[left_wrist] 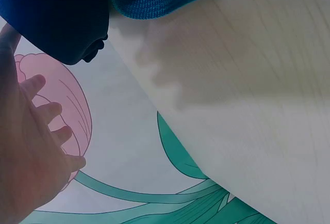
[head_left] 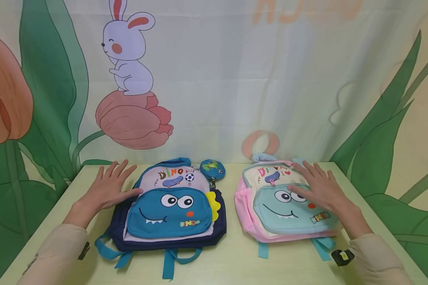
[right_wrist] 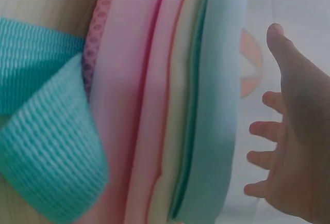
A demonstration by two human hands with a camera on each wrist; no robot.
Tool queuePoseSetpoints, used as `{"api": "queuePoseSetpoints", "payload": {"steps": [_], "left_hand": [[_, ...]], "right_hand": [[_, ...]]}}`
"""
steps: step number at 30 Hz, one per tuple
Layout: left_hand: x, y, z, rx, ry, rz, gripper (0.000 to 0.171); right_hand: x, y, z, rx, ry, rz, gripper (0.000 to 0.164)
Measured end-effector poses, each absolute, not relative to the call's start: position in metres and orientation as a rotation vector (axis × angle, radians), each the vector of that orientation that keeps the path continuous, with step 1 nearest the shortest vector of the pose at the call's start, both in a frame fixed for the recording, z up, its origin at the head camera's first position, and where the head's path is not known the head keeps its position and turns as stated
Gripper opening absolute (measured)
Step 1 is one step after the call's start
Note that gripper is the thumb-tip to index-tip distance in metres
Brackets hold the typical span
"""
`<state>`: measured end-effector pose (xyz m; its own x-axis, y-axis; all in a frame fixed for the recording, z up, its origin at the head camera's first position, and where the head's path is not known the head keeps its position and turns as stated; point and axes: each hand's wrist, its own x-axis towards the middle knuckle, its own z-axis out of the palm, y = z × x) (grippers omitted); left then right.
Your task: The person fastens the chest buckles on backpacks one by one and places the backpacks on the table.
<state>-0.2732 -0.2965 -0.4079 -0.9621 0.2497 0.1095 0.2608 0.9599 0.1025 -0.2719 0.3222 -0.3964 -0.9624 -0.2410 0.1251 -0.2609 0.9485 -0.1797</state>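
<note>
Two children's backpacks with dinosaur faces lie side by side, fronts up. On the left is the blue backpack (head_left: 171,213), with a small round dinosaur pouch (head_left: 212,169) clipped near its top right. The pink and mint backpack (head_left: 289,209) lies on the right. My left hand (head_left: 108,186) is spread beside the blue one's upper left edge, its thumb overlapping that edge in the head view. Over the right side of the pink one my right hand (head_left: 321,188) spreads its fingers, holding nothing. In the right wrist view, that hand (right_wrist: 301,131) is apart from the mint front pocket (right_wrist: 216,105).
The pale table (head_left: 232,261) carries both bags, their teal straps (head_left: 169,263) hanging toward the front. A curtain printed with a rabbit (head_left: 132,59) and tulips stands right behind the table's back edge. A gap separates the two bags.
</note>
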Motion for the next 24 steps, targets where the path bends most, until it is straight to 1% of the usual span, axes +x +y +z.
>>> {"api": "queuePoseSetpoints", "payload": {"steps": [3, 6, 10, 15, 24], "left_hand": [[-0.272, -0.297, -0.409, -0.405, -3.016, -0.173, 0.094], [-0.271, -0.298, -0.409, -0.422, -3.023, -0.186, 0.092], [-0.269, -0.301, -0.410, -0.438, -3.034, -0.289, 0.083], [-0.266, -0.311, -0.412, -0.456, -3.055, -0.526, 0.070], [-0.257, -0.319, -0.414, -0.469, -3.085, -0.709, 0.068]], "right_hand": [[-0.271, 0.320, -0.396, 0.429, -2.930, 0.288, 0.084], [-0.270, 0.314, -0.396, 0.463, -2.840, 0.295, 0.073], [-0.269, 0.303, -0.395, 0.469, -2.781, 0.347, 0.062], [-0.267, 0.289, -0.392, 0.509, -2.795, 0.428, 0.054], [-0.268, 0.268, -0.391, 0.654, -2.751, 0.491, 0.047]]}}
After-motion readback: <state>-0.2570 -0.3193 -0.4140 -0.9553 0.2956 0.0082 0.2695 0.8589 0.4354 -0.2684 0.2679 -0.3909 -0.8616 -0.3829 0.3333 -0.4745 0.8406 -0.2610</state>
